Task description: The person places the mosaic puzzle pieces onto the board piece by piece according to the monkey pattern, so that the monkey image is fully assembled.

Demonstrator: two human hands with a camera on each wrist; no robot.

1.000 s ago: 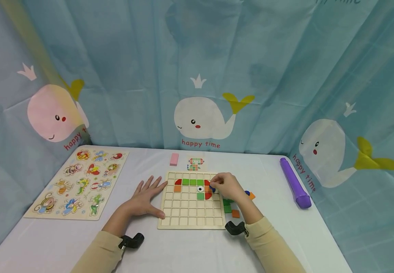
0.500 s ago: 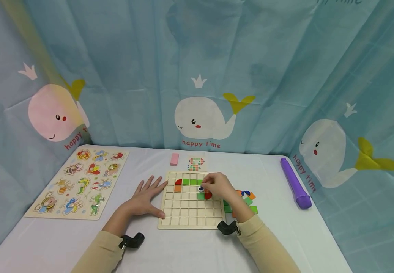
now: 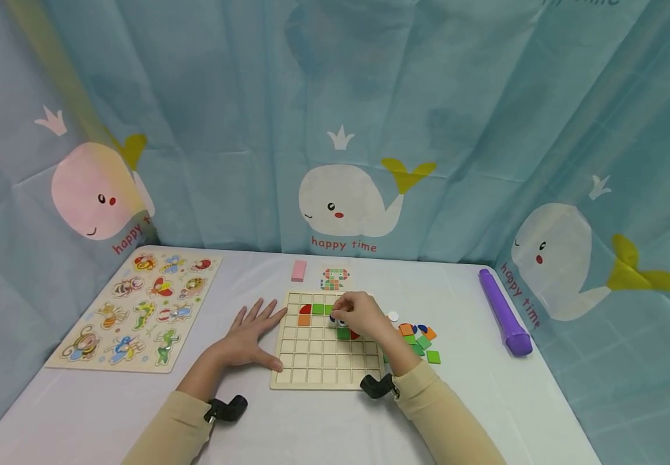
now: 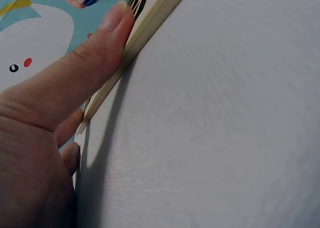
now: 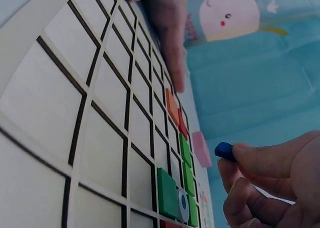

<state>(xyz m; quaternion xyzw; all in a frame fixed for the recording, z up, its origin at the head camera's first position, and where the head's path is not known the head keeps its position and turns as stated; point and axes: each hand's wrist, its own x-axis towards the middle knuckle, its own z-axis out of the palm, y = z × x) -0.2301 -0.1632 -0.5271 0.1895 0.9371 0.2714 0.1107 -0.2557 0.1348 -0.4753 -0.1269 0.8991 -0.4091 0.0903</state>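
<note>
Two hands, two boards

The scene holds one stick, one block, one card, two sleeves, two wrist cameras, three whales, three crowns and twelve figures. Loose pieces overlap too much to count.

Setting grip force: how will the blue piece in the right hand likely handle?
The blue piece is probably stiff: no bend shows where the right hand pinches it. Likely light, being barely fingertip-sized. It may slip if gripped off-centre, since its surface looks smooth.
</note>
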